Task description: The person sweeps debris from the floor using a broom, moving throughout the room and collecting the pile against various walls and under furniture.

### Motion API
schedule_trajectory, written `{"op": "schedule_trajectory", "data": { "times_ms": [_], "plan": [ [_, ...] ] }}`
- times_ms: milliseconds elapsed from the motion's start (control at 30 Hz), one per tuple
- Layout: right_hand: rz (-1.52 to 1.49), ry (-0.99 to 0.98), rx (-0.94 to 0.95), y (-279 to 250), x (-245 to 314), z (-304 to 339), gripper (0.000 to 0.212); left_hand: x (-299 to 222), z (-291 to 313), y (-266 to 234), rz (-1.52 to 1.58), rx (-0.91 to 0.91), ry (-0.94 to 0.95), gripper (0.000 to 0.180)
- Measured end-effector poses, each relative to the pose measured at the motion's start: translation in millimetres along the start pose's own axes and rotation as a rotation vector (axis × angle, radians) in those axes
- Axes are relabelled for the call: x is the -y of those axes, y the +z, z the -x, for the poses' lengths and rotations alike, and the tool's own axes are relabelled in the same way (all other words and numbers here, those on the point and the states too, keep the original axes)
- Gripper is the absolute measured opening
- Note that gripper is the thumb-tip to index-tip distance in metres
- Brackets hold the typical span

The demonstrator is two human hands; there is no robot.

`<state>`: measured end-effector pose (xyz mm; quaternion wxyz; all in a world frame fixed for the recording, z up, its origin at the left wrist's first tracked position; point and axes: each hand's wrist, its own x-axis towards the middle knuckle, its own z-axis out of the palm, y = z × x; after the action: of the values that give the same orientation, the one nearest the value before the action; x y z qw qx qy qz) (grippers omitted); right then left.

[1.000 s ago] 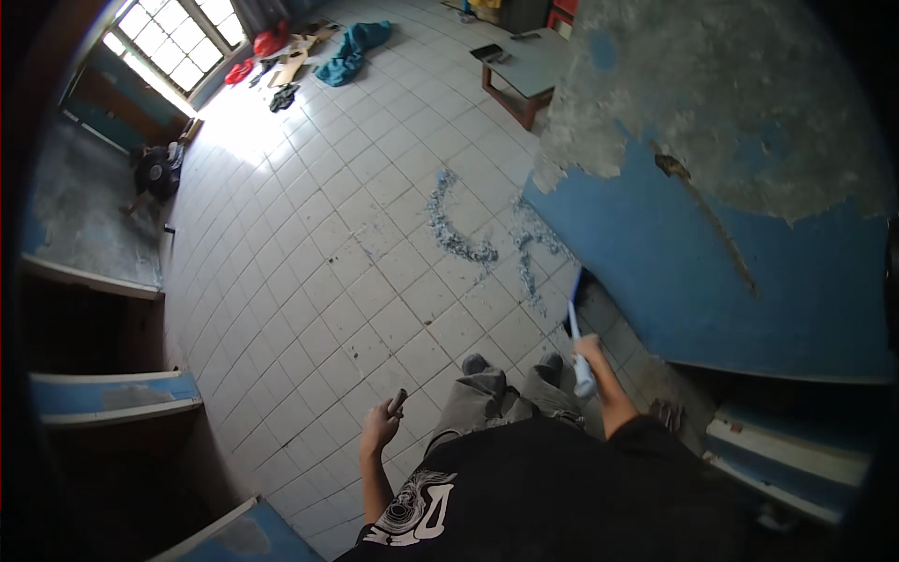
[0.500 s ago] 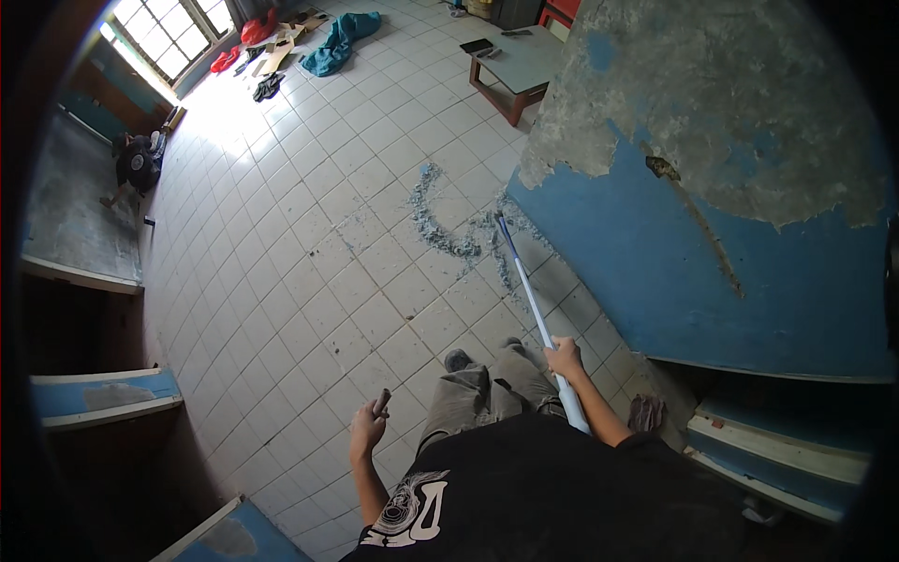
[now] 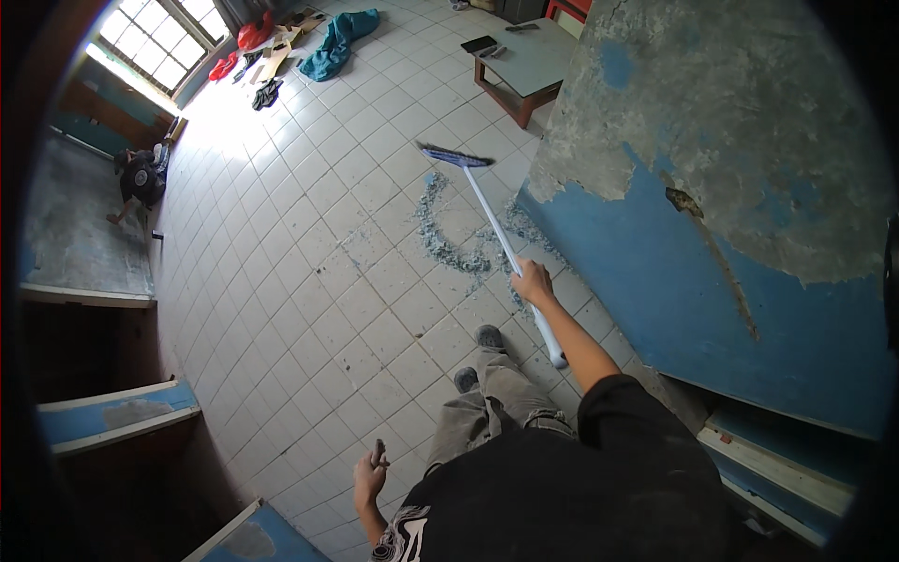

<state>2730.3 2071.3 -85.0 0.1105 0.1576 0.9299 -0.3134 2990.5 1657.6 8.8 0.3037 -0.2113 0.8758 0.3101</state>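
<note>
My right hand [image 3: 532,283] is wrapped round the pale handle of a broom [image 3: 490,214], with the handle's rounded butt end near my right forearm. The broom's purple-blue head with dark bristles is stretched out ahead, just beyond a curved heap of grey-blue rubble [image 3: 440,236] on the tiles. Whether the bristles touch the floor, I cannot tell. Low on the left, beside my leg, my left hand [image 3: 370,478] is closed on a short dark brownish object [image 3: 378,451], its kind unclear. More crumbs of rubble lie along the foot of the blue wall.
On the right stands a blue wall [image 3: 646,272] with its upper paint stripped to grey. A low table [image 3: 534,61] with a wooden frame is at the far right. Cloth and bags lie near the window. Another person [image 3: 142,178] crouches at the left wall.
The broom head has swung from beside the wall's foot forward and left, past the rubble. My right hand has moved forward with it, and my feet have shifted.
</note>
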Motion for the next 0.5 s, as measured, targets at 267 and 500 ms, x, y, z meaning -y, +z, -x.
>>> {"op": "schedule_trajectory", "data": {
  "times_ms": [267,500],
  "plan": [
    [0.198,0.293,0.140,20.1,-36.6,-97.7,0.027,-62.1,-13.8,-16.4,0.084,0.025,-0.109,0.025],
    [0.301,0.378,0.239,13.4,-108.0,30.1,0.038,-57.7,-33.4,-11.5,0.069,0.081,-0.072,0.026]
  ]
}}
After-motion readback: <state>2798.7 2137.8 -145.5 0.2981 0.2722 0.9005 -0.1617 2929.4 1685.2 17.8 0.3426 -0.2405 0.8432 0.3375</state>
